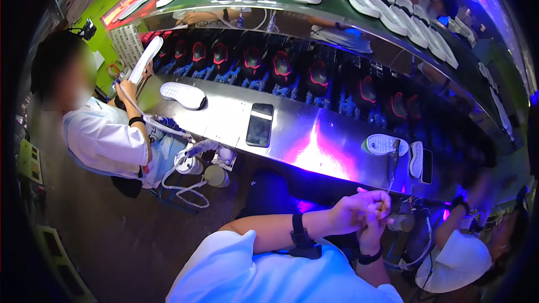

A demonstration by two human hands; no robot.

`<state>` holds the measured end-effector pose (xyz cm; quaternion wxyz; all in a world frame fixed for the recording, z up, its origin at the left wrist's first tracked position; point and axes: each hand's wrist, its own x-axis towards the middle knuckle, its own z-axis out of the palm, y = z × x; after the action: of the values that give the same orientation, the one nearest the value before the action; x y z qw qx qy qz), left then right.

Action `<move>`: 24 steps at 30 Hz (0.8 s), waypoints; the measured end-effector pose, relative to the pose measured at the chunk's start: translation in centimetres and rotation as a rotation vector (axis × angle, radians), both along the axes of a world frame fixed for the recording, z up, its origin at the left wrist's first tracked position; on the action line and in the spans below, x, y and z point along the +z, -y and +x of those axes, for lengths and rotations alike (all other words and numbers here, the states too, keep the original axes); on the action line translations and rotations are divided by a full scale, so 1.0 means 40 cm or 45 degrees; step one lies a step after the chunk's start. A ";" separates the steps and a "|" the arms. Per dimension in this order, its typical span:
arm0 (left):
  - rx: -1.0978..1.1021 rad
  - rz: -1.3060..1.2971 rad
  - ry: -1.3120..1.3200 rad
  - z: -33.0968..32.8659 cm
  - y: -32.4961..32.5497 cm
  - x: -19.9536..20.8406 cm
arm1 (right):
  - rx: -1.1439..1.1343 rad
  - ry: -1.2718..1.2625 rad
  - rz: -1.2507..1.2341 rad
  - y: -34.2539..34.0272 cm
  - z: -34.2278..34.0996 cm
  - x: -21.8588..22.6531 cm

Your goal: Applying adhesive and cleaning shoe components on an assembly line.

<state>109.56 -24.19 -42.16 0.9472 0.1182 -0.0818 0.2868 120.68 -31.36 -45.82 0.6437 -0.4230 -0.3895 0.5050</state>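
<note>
Both my hands meet in front of my chest, just off the near edge of the metal bench (286,154). My left hand (349,212) has its fingers folded against those of my right hand (369,237). The fingers of both are closed together, and no object shows between them. Dark bands circle both wrists. Nearest to them on the bench lies a white shoe sole (383,144), with a thin dark-handled tool (395,160) across its right end. A second white sole (415,160) stands beside a dark phone (427,166).
At left a co-worker (106,134) holds a white sole (147,59) and a tube. Another sole (183,95) and a phone (260,125) lie on the bench. Behind runs a row of dark shoe uppers (282,64); a green belt (331,8) carries soles above. Another person (455,261) works at right.
</note>
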 end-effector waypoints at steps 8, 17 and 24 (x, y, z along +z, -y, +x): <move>0.009 0.022 -0.033 0.003 -0.004 0.001 | -0.078 0.375 0.057 0.009 0.031 -0.049; -0.058 -0.125 0.180 0.016 -0.007 0.019 | -0.044 -0.165 0.080 -0.017 -0.017 0.042; 0.168 0.023 -0.094 0.022 0.019 -0.014 | 0.049 -0.152 -0.115 -0.039 -0.005 -0.059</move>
<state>110.44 -24.95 -42.72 0.9275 0.1424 -0.0414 0.3432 120.48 -29.81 -48.17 0.6362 -0.4133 -0.3353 0.5585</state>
